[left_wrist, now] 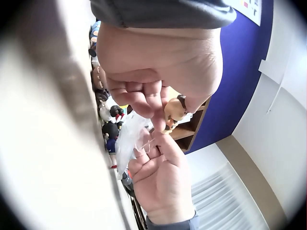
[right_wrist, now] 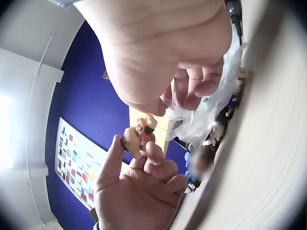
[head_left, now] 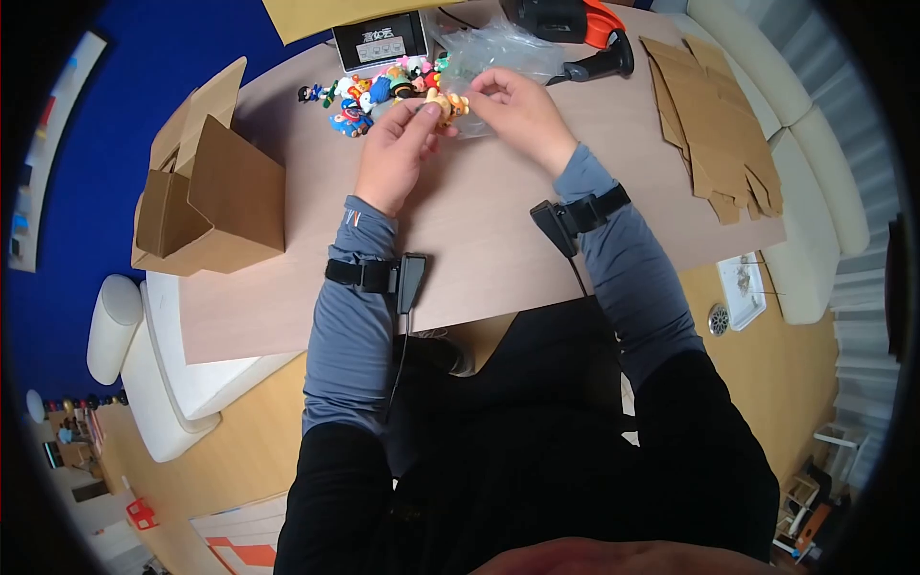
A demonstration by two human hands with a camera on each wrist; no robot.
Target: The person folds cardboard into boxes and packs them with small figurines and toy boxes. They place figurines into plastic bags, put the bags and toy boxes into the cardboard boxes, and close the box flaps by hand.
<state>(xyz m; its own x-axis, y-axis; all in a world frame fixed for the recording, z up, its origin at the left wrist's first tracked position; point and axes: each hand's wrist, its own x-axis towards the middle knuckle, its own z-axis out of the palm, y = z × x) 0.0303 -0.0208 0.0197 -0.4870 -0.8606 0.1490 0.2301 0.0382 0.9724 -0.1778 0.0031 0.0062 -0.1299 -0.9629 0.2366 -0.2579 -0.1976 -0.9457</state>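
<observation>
- Part of the small orange-and-tan toy figurine [head_left: 447, 107], held up near the upper centre of the frame, is covered by fingers; its finer details are too small to make out in the head view.
- Brightly coloured small toy figurines [head_left: 379, 89] lie heaped at upper centre, overlapping one another, so several show only in part.
- Yellow flat panel [head_left: 335, 13] is cut off by the top edge.
- Forearms in grey sleeves [head_left: 350, 326] reach up the frame over the pale pinkish surface [head_left: 479, 230], the hands meeting at upper centre.
- Left hand [head_left: 395, 153] is raised, thumb and fingers clamped on the figurine, just beside the heap.
- Right hand [head_left: 525, 117] angles inward, fingers bent, fingertips near the figurine; I cannot tell whether they touch it or pinch the crumpled clear plastic bag [head_left: 503, 53] seen behind them.
- Open brown cardboard box [head_left: 240, 206] stands at left.
</observation>
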